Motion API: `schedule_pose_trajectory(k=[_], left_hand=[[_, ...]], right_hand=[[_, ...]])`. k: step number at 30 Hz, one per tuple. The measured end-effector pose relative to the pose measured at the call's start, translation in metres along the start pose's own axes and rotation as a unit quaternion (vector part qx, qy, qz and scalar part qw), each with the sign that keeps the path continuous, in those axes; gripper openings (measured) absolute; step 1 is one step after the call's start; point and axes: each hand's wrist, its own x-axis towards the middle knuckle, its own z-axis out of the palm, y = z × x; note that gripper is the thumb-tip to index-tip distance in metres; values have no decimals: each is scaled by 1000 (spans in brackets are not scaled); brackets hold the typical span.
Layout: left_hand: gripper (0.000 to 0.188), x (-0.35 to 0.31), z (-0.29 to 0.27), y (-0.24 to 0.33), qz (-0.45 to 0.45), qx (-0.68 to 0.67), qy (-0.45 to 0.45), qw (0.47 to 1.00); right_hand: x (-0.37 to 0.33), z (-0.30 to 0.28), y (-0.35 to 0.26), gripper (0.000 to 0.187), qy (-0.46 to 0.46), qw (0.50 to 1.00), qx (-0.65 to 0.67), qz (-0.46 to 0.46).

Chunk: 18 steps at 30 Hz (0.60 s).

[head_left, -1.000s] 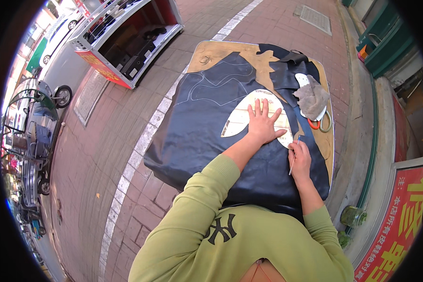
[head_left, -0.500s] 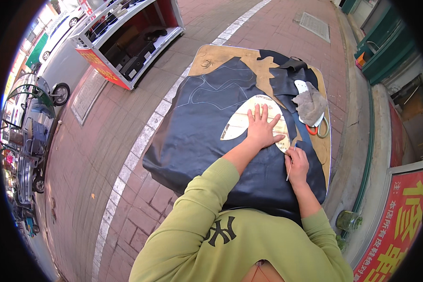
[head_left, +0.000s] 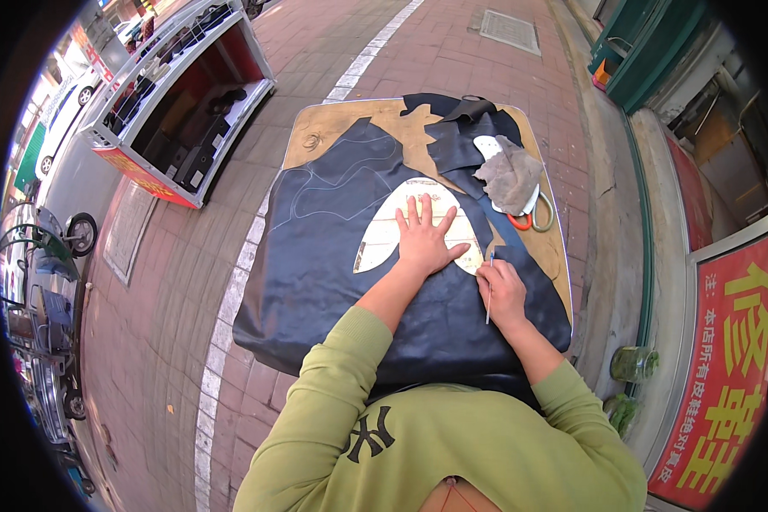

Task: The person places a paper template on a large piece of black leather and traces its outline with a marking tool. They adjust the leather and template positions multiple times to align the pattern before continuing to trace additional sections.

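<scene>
A large sheet of black leather (head_left: 316,299) covers most of the table and drapes over its near edge. On it lies a pale, pointed-arch pattern piece (head_left: 380,229) with a curved notch in its near side. My left hand (head_left: 427,246) presses flat on this piece, fingers spread. At the piece's near right tip, my right hand (head_left: 503,294) pinches a thin white pen (head_left: 488,309), whose upper end shows above the fingers. Light curved outlines (head_left: 337,194) are drawn on the leather to the far left of the pattern piece.
Scissors (head_left: 543,213) with orange and green handles lie at the table's right, partly under a grey rag (head_left: 510,177). Black leather scraps (head_left: 461,141) are at the far right of the tan tabletop (head_left: 311,135). A display cabinet (head_left: 188,128) stands far left; a red sign (head_left: 717,367) is at right.
The whole view has shifted, so the table appears farther left. My left hand stays flat on the pattern piece, and my right hand stays at its tip with the pen.
</scene>
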Motion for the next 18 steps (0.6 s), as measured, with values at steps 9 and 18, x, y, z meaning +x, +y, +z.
schedule_pose_trajectory(k=[9,18], left_hand=[[85,1,0,0,10,11,5,1000],[86,1,-1,0,14,10,10,1000]], right_hand=[[1,0,-1,15,8,1000,-8,-3],[1,-3,0,17,7,998,49,26]])
